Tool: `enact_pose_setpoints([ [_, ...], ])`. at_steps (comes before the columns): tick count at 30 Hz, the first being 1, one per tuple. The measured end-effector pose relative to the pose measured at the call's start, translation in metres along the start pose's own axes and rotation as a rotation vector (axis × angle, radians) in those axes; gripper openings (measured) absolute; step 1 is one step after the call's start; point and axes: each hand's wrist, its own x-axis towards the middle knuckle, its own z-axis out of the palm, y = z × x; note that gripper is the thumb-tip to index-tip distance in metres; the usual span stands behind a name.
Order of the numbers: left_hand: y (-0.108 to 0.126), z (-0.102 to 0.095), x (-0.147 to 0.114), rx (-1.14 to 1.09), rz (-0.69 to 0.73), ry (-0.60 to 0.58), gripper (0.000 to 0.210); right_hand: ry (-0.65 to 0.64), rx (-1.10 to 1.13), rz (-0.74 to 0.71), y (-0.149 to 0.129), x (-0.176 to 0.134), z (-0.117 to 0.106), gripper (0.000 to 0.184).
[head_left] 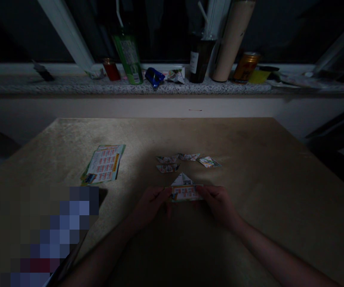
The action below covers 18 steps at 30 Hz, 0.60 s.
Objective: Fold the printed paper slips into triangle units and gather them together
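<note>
Between my two hands is a partly folded printed paper (185, 193), with a pointed triangle at its far side and a straight band along its near edge. My left hand (153, 201) pinches the left end of the band. The right end is gripped by my right hand (218, 201), thumb on top. Just beyond the paper lie several small folded paper boats (168, 168) in a loose group. To their right rests a flatter, diamond-shaped folded paper (209, 162).
A stack of printed leaflets (104, 163) lies left on the table (240, 135). A pixelated, blurred-out object (67, 227) covers the near left. On the granite windowsill (172, 88) stand a green bottle (129, 56), a dark cup (201, 59), a cardboard tube (233, 40) and an orange can (246, 67).
</note>
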Motion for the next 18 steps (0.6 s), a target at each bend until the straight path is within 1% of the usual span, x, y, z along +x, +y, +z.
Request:
enact_pose_setpoints([
  [3, -0.0009, -0.0005, -0.0019, -0.053, 0.013, 0.102, 0.044, -0.007, 0.026, 0.0, -0.0047, -0.0026, 0.0029, 0.053],
  [4, -0.001, -0.0006, -0.0021, -0.068, 0.017, 0.109, 0.04, -0.008, 0.027, 0.002, -0.0054, -0.0035, 0.0039, 0.053],
  [5, -0.001, -0.0005, -0.002, -0.074, 0.014, 0.095, 0.039, -0.014, 0.026, 0.005, -0.0056, -0.0043, 0.0049, 0.052],
  [9, 0.0011, 0.001, 0.0013, -0.017, -0.035, -0.034, 0.036, -0.049, 0.041, 0.037, -0.0033, -0.0057, 0.0088, 0.05],
  [13, 0.0043, 0.0012, 0.0032, -0.013, -0.044, -0.077, 0.035, -0.052, 0.075, 0.074, -0.003, -0.0053, 0.0101, 0.048],
  [18, 0.0059, -0.0001, 0.0016, -0.088, -0.067, -0.154, 0.035, -0.073, 0.065, 0.043, -0.0059, -0.005, 0.0086, 0.046],
])
